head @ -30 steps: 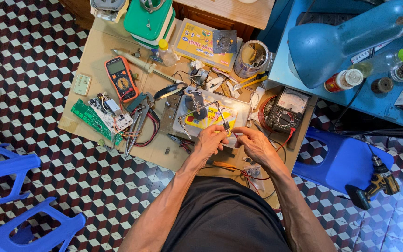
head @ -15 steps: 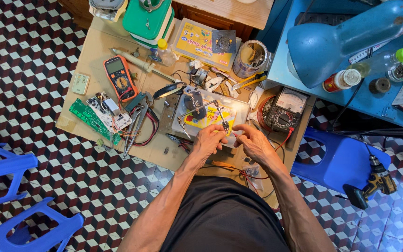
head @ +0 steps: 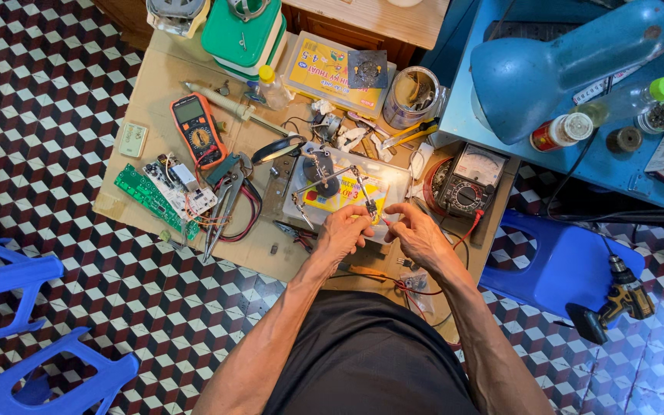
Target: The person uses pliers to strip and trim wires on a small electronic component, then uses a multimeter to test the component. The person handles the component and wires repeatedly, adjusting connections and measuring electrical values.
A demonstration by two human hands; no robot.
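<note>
Small part held at the clip stand, work under way

A tiny part, too small to be told, is pinched between the closed fingers of the left hand (head: pixel 345 230) and right hand (head: pixel 416 233) at centre frame, just under the clip stand (head: pixel 330 178); a red wire (head: pixel 466 230) is seen beside the right hand. No finished joint can be made out. The orange meter (head: pixel 196 131) and green board (head: pixel 151 201) lie untouched at left on the surface (head: pixel 140 92).

the part pinched between the left hand (head: pixel 345 230) and right hand (head: pixel 416 233) is too small to tell. the blue lamp (head: pixel 547 65) hides some of the blue table (head: pixel 616 165), and the far edge crops the green box (head: pixel 244 31).
</note>
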